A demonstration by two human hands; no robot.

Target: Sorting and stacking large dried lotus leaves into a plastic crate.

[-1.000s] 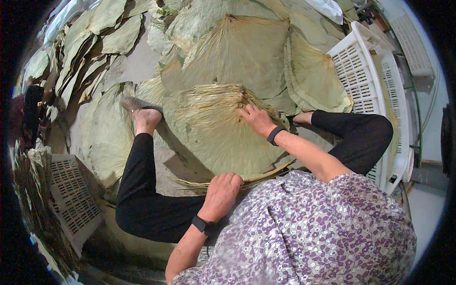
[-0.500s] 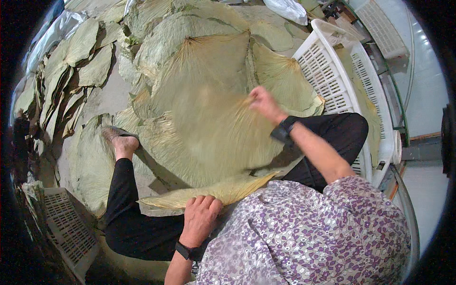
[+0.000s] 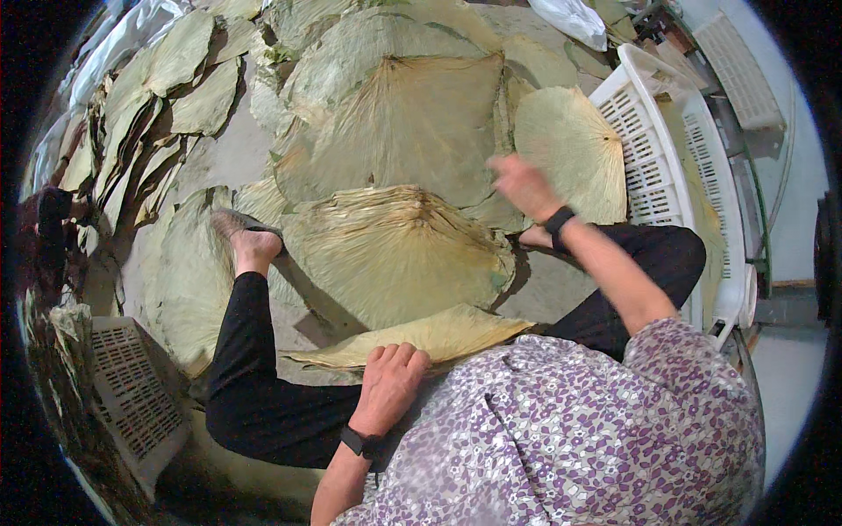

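Observation:
Large round dried lotus leaves, dull green with radiating veins, spread over the floor in front of me. My left hand (image 3: 391, 386) is closed over the near edge of a folded yellowish lotus leaf (image 3: 421, 337) at my lap. My right hand (image 3: 529, 189), its fingers smeared by motion, is raised over the leaves beside a pale round leaf (image 3: 566, 145); no leaf hangs from it. Between my feet lies a broad leaf pile (image 3: 399, 263) with a wrinkled brown upper edge. Farther off is a leaf with a straight top edge (image 3: 430, 114).
A white slatted plastic basket (image 3: 645, 149) with leaves in it stands at my right. Another slatted crate (image 3: 136, 386) is at lower left. Leaf stacks (image 3: 132, 167) lie at far left. White plastic bags (image 3: 570, 22) sit at the back. My legs frame the near leaves.
My right hand held up a blurred leaf before; now that leaf is out of it, and a pale leaf lies by the basket. My left hand stays on the folded leaf. The view has shifted slightly.

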